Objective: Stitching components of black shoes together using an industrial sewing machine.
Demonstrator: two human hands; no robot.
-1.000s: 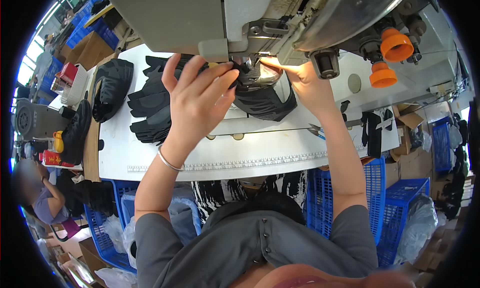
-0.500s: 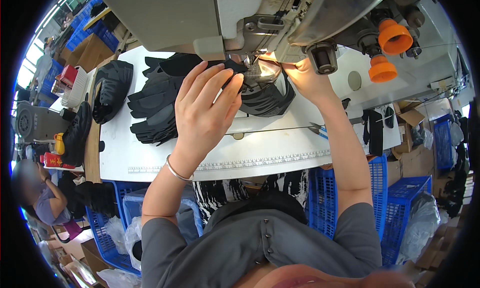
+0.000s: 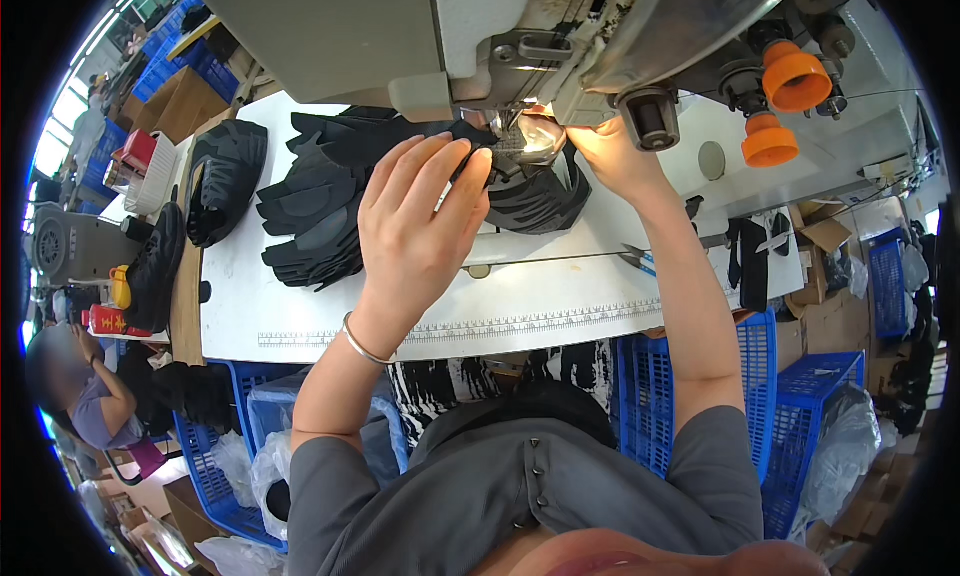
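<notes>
A printed scale with small figures runs along the ruler strip (image 3: 460, 328), nearer the wearer than both hands. Far out to the left of the left hand, a red box (image 3: 115, 322) carries pale lettering.

The black shoe piece (image 3: 543, 202) lies between the two hands, under the head of the sewing machine (image 3: 330, 36). Its near part is a dark, curved band with raised ridges, flat on the white table (image 3: 570, 276); its far part goes in below the lit needle area, where the machine and fingers hide it.

The left hand (image 3: 425, 211) is palm down, its fingers bent and a little apart, the tips on dark material at the left of the needle area. Whether the thumb pinches from below cannot be told. A plain bangle (image 3: 365, 342) circles that wrist. The right hand (image 3: 613, 158) reaches in from the other side, fingers stretched toward the needle area; the tips are partly hidden by the machine, so its grip cannot be told. The hands are apart, with the needle area between them.

Just left of the left hand is a heap of black cut pieces (image 3: 310, 201), and beyond it a black shoe (image 3: 228, 181). Small blue-handled snips (image 3: 640, 261) lie on the table beside the right forearm.
</notes>
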